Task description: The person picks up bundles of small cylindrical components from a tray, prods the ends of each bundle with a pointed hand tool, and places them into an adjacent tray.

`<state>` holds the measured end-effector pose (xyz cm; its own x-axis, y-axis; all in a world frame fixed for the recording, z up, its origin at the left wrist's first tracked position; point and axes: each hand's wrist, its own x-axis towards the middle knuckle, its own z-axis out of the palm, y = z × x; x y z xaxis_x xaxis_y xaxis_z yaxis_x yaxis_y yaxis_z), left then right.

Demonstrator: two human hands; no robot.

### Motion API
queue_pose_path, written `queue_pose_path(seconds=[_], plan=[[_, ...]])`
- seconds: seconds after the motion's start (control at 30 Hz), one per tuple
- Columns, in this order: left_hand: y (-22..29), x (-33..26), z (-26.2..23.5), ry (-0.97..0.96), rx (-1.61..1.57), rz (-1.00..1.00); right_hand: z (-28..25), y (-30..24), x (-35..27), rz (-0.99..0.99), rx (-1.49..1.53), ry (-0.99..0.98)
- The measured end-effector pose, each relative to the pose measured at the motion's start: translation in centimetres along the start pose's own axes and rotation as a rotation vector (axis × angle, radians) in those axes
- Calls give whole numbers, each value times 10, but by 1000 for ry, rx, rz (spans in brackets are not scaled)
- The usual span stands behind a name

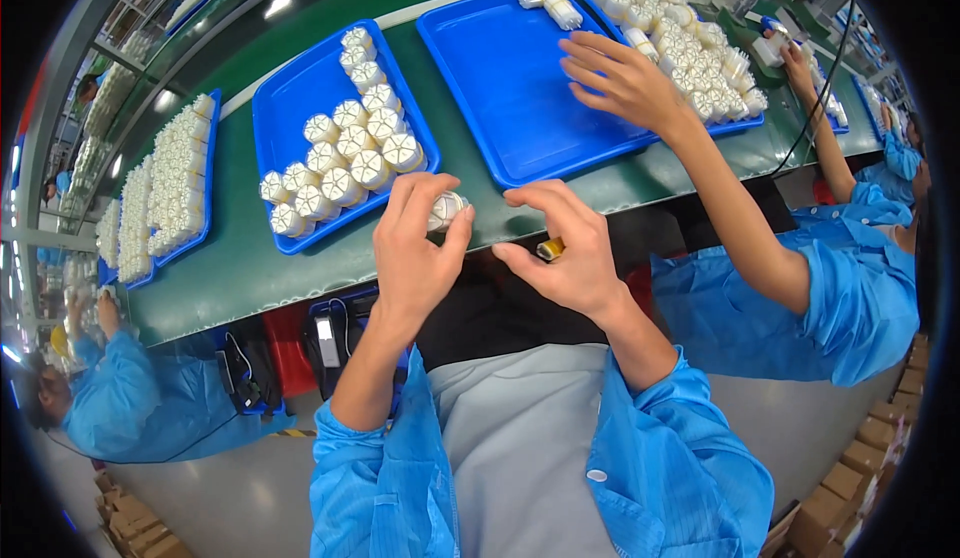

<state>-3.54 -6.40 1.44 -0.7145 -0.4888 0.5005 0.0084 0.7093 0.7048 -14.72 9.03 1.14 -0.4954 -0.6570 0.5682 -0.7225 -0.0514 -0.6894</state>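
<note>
My left hand (pixel 412 243) is closed around a round white bundle (pixel 446 212), whose end face shows between thumb and fingers. Just to its right, my right hand (pixel 572 248) has its thumb and forefinger spread apart. A short yellow piece with a dark end (pixel 550 249) sits in its palm, held by the curled fingers; its exact kind does not show. Both hands hover over the near edge of the green table (pixel 250 283). Beyond my left hand lies a blue tray (pixel 290 78) with similar white bundles (pixel 356 142) standing in rows.
A second blue tray (pixel 500 88) holds a few white bundles (pixel 550 4) at its far end. Over it reaches a co-worker's hand (pixel 628 80). Packed trays of white bundles stand right (pixel 700 58) and far left (pixel 170 188). Another person (pixel 130 388) sits at left.
</note>
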Motion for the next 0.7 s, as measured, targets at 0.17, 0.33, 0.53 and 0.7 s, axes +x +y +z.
queue_pose_path(seconds=[0.17,0.33,0.53,0.7], plan=[[-9,4,6,-184,132,97,-8,0,-19,189,66,-23],[-9,7,4,-261,54,-58,-2,3,-26,250,125,-39],[6,-24,3,-123,-965,-564,12,-1,-22,306,342,25],[12,-38,-2,-179,-1061,-632,3,-6,-15,312,437,-115]])
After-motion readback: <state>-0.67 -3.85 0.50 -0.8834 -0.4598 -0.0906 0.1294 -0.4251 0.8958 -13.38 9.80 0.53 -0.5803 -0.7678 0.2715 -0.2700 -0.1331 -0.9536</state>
